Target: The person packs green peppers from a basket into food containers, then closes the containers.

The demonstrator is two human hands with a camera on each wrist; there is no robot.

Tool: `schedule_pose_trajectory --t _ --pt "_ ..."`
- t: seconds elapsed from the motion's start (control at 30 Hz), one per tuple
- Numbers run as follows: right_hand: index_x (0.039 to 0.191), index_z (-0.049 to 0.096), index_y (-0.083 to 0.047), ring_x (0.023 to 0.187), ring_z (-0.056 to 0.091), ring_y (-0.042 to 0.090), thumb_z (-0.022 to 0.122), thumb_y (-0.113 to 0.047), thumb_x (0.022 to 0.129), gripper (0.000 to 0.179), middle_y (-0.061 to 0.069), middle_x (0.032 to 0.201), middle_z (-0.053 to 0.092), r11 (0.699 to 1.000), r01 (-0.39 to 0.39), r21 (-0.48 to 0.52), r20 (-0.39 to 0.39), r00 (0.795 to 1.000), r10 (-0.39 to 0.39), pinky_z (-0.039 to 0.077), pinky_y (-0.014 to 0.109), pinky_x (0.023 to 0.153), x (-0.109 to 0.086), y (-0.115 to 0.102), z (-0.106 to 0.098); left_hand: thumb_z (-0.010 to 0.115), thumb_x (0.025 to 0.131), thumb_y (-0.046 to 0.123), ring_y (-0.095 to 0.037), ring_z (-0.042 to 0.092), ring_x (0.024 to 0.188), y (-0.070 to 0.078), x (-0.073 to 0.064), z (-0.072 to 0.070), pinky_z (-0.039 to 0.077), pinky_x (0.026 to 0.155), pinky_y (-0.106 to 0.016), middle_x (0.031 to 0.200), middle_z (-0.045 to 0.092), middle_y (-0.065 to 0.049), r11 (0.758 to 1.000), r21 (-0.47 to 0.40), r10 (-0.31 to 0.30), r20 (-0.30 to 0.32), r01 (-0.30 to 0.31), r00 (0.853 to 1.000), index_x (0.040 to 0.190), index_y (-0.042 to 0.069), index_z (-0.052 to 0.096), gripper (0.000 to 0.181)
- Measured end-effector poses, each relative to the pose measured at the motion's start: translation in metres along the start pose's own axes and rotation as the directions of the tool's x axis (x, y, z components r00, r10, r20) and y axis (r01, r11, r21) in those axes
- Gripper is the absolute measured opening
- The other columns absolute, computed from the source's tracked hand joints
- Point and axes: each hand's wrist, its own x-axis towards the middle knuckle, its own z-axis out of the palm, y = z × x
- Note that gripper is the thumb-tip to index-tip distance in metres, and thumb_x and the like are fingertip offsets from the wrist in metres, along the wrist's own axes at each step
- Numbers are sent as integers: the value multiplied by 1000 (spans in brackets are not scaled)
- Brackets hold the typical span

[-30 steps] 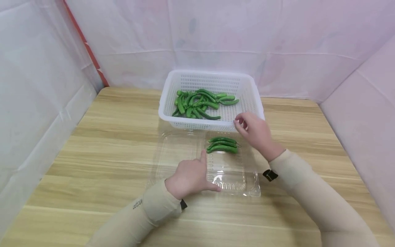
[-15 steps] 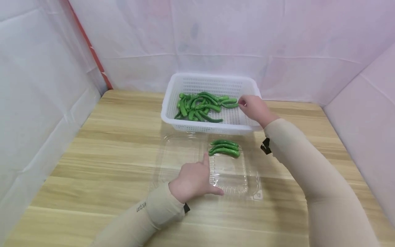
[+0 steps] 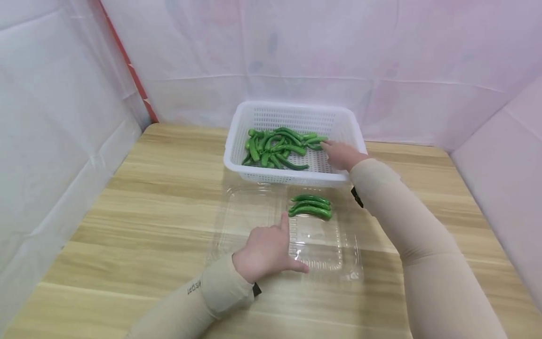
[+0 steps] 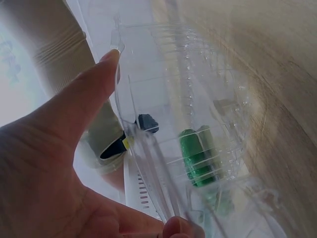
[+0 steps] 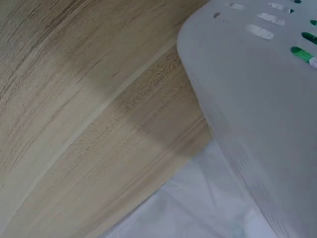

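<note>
Three green chili peppers (image 3: 310, 205) lie side by side at the far end of the right half of a clear plastic clamshell box (image 3: 315, 235). My left hand (image 3: 267, 249) is at the box's middle, thumb and index finger spread wide. In the left wrist view, its thumb (image 4: 106, 69) and fingertips touch the clear rim. My right hand (image 3: 342, 154) reaches over the right side of a white plastic basket (image 3: 292, 176), fingertips at the right ends of the chili peppers (image 3: 279, 146) heaped inside. Its thumb is hidden. The right wrist view catches only the basket's outer wall.
The box's open lid half (image 3: 250, 212) lies flat to the left. Behind the basket hangs a pale fabric wall (image 3: 305, 52), with more sheeting at both sides of the wooden table (image 3: 139, 221).
From above the basket's front rim, my right hand has moved farther in and down to the peppers' right ends. The left hand stays at the box; the view has shifted slightly.
</note>
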Motion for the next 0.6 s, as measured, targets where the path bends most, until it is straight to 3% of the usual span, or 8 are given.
schedule_pose_trajectory --t 0.07,0.17,0.3,0.37,0.43,0.53,0.6 --pt "146 17 4 135 18 42 39 -3 95 56 25 150 14 1000 -3 4 51 999 3 15 50 109 0 -1 1 66 56 78 -13 53 54 0 0 0 41 45 -28 62 54 0 1000 3 7 0 -7 1000 144 -4 23 127" --pt "147 16 2 135 18 42 38 -4 96 56 24 150 14 999 -6 42 73 997 3 15 50 109 0 -2 1 66 56 77 -12 52 52 0 -1 -1 40 44 -28 60 53 1 1000 8 11 -5 -11 1000 144 -4 23 127" --pt "144 27 1 128 34 42 39 -4 95 51 27 141 35 1000 -7 30 -5 1000 8 26 52 105 0 -2 -1 66 57 77 -13 52 53 -1 -1 -2 39 44 -27 60 53 0 1000 9 18 -9 -18 1000 144 -4 24 126" --pt "144 27 1 125 37 43 41 -4 93 53 27 139 37 1000 -14 8 -39 999 14 29 52 103 2 -1 0 65 57 77 -13 53 53 -1 0 -2 39 44 -27 61 54 0 1000 10 23 -7 -23 1000 144 -4 24 126" --pt "145 22 3 129 31 43 41 -3 92 56 27 144 29 1000 -9 -11 -25 1000 9 26 52 105 5 0 2 65 57 78 -13 54 54 -1 0 -2 39 44 -27 62 55 -1 1000 16 26 -4 -26 1000 144 -4 24 126" --pt "147 7 3 132 23 45 44 -6 91 67 26 151 7 1000 14 -23 66 998 -12 21 52 107 8 2 5 64 57 78 -13 54 55 -1 1 -1 39 43 -27 64 56 -2 999 21 24 5 -24 1000 144 -4 23 126" --pt "147 6 3 132 23 45 45 -8 91 70 26 151 6 1000 19 -3 102 995 -19 21 52 107 9 2 7 64 57 78 -13 53 54 -2 2 0 39 43 -27 63 55 -1 1000 20 22 10 -22 1000 145 -3 23 126"
